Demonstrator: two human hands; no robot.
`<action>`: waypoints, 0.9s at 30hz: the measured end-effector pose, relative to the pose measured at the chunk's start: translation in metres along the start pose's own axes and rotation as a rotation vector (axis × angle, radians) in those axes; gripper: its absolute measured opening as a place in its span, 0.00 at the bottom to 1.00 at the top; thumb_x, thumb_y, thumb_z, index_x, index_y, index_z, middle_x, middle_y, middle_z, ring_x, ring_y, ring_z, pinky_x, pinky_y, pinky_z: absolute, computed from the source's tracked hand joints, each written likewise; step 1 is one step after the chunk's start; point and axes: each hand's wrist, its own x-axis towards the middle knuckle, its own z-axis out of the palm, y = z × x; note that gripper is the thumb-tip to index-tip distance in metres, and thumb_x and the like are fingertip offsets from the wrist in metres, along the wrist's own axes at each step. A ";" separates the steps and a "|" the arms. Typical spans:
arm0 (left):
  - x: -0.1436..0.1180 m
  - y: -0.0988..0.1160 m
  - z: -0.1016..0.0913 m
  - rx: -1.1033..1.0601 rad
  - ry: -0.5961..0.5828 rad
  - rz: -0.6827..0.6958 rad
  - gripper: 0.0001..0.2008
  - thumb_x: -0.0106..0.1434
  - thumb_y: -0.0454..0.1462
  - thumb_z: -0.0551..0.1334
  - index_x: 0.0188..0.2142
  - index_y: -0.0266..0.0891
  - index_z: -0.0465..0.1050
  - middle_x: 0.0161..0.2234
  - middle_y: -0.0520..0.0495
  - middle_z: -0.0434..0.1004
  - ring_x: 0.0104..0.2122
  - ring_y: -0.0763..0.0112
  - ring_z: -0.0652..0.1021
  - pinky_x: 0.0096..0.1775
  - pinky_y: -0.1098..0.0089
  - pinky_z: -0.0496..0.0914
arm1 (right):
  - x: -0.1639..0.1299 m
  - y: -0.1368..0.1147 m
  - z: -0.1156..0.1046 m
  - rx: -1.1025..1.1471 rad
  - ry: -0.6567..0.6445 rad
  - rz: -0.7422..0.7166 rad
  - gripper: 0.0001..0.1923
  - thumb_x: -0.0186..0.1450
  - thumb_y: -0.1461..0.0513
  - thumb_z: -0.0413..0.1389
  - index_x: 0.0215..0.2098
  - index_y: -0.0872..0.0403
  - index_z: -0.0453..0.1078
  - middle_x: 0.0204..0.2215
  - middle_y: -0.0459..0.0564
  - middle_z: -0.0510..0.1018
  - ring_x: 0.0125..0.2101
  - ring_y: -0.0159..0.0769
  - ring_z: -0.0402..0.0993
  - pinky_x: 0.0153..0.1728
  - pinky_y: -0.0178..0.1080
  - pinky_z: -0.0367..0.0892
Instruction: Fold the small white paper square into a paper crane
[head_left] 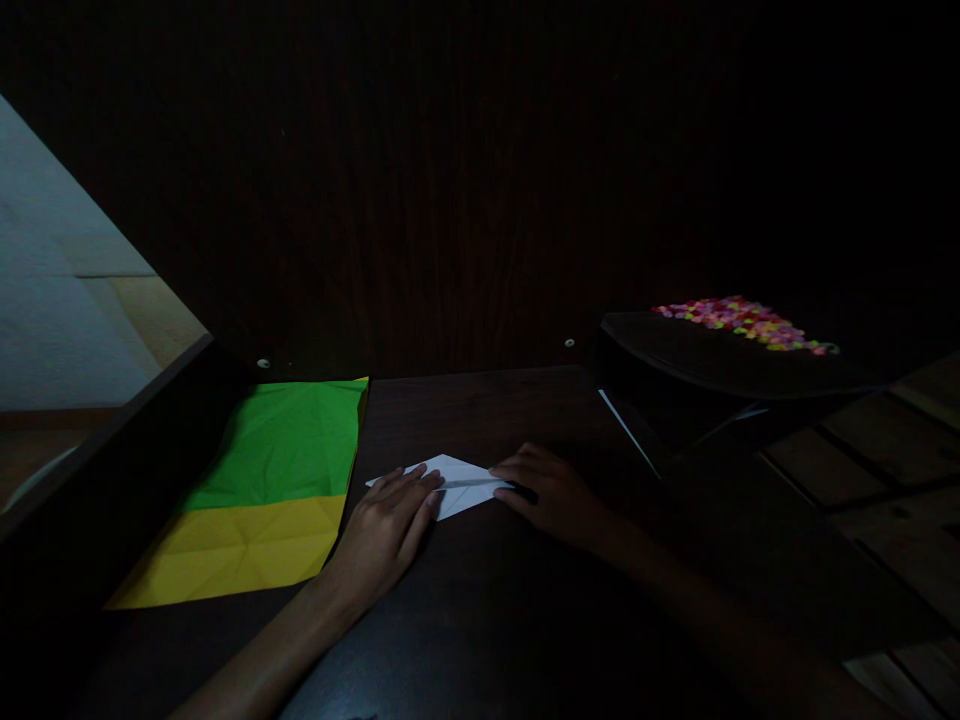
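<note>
A small sheet of white paper [469, 492], folded into a pointed kite-like shape with a crease along its middle, lies on the dark wooden surface in front of me. My left hand [390, 515] rests on its left part with the fingers stretched out and flat, pressing it down and hiding some of it. At the right tip of the paper is my right hand [551, 490], its thumb below the point and its fingers above, closed around that tip. Shadow darkens the right hand, so its far fingers are hard to see.
Left of my hands lie crumpled green paper [289, 440] and yellow paper [240, 550]. A dark panel [420, 200] rises behind the surface. At right stands a dark rounded shelf [675, 365] bearing a heap of small colourful pieces [742, 322]. A low side board [112, 470] borders the left.
</note>
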 end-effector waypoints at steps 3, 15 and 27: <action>0.001 0.001 -0.001 -0.033 0.009 0.026 0.15 0.72 0.36 0.52 0.52 0.37 0.73 0.49 0.41 0.80 0.51 0.58 0.78 0.53 0.54 0.73 | 0.001 -0.001 -0.001 0.012 -0.003 -0.006 0.07 0.68 0.64 0.56 0.43 0.51 0.75 0.39 0.49 0.81 0.39 0.39 0.75 0.45 0.46 0.70; 0.004 0.002 -0.002 -0.141 -0.066 0.074 0.18 0.68 0.30 0.54 0.56 0.40 0.69 0.50 0.42 0.77 0.51 0.61 0.76 0.51 0.58 0.73 | 0.003 -0.004 -0.001 -0.032 -0.037 0.001 0.07 0.68 0.65 0.55 0.36 0.54 0.76 0.34 0.51 0.76 0.36 0.38 0.70 0.43 0.44 0.68; 0.010 0.009 0.001 -0.247 -0.022 -0.037 0.15 0.71 0.34 0.53 0.54 0.39 0.70 0.37 0.44 0.78 0.36 0.64 0.76 0.39 0.65 0.74 | 0.003 -0.006 0.005 -0.191 -0.130 0.051 0.07 0.69 0.66 0.53 0.35 0.55 0.73 0.34 0.51 0.75 0.38 0.41 0.69 0.44 0.45 0.65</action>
